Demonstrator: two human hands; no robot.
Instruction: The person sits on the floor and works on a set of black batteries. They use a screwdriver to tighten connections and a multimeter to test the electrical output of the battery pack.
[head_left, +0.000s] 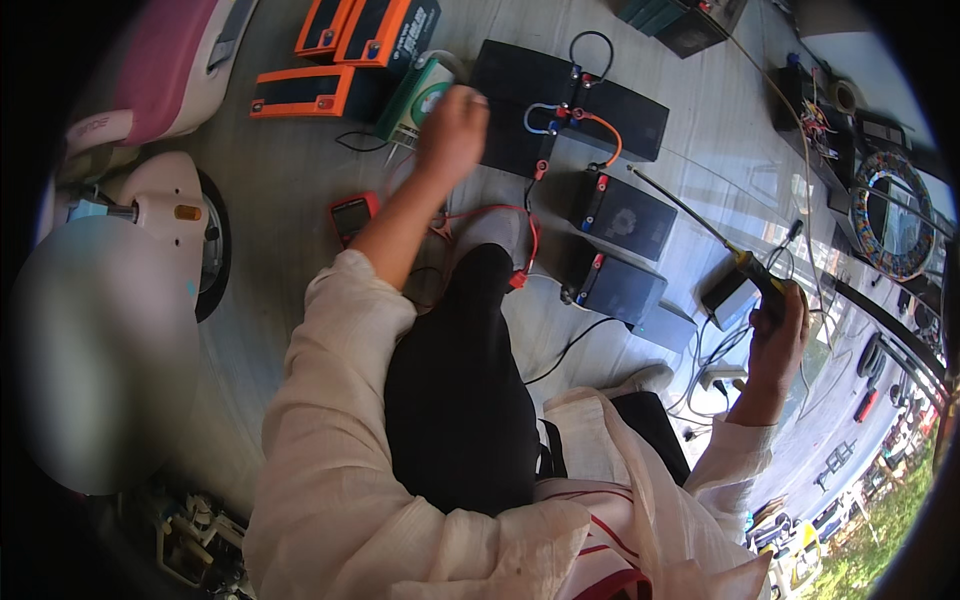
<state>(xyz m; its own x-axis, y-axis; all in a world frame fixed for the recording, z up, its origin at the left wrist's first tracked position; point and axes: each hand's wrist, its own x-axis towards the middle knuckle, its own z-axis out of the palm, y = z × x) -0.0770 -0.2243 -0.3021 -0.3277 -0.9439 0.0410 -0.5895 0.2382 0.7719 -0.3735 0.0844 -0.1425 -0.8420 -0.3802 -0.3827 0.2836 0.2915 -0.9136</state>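
My right hand (783,335) is wrapped round the handle of a long-shafted screwdriver (690,212), whose tip points up and left toward the batteries. My left hand (455,133) is raised with its fingers curled closed; whether anything is in them is hidden. Just beside it is a green and white box (408,108). To the right of that hand lie large black batteries (505,75), joined by short blue, black and orange cables at their terminals. Closer to me are two smaller black batteries (632,215) with red and blue terminals. A red lead (535,235) runs down past my shoe.
Orange-topped batteries (375,30) stand at the far left. A red multimeter (352,215) lies left of my left forearm. Left stands a pink and white scooter (170,70). A black power adapter (728,292) and tangled cables lie near my right hand. A multicoloured ring (892,215) stands at far right.
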